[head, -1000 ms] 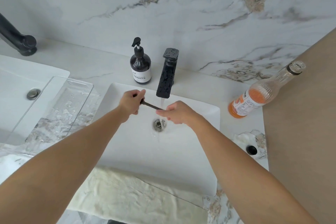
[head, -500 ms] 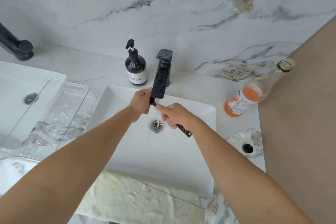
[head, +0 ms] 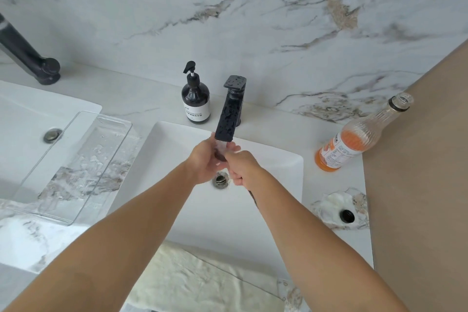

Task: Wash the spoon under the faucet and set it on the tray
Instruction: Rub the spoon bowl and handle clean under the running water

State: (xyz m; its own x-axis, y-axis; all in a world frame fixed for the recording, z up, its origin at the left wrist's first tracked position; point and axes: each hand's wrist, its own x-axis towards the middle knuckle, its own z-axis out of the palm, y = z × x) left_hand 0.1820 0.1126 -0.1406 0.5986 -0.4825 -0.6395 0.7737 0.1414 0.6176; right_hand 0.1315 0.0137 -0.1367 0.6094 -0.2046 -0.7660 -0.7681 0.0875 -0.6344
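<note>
Spoon [head: 219, 155] seemingly between left hand [head: 206, 162] and right hand [head: 241, 166].

Both forearms are bare to the frame's edge, with seemingly no rings on either hand [head: 206, 162].

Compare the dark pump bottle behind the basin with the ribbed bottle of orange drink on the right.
The pump bottle is dark, nearly opaque glass or plastic; the orange drink bottle is clear and ribbed, showing its contents.
The pump bottle is topped with a black pump; the orange drink bottle is open, with no cap on its neck.
The pump bottle is squat; the orange drink bottle has a long tapering neck.
Both carry a light label and stand on the marble counter.
</note>
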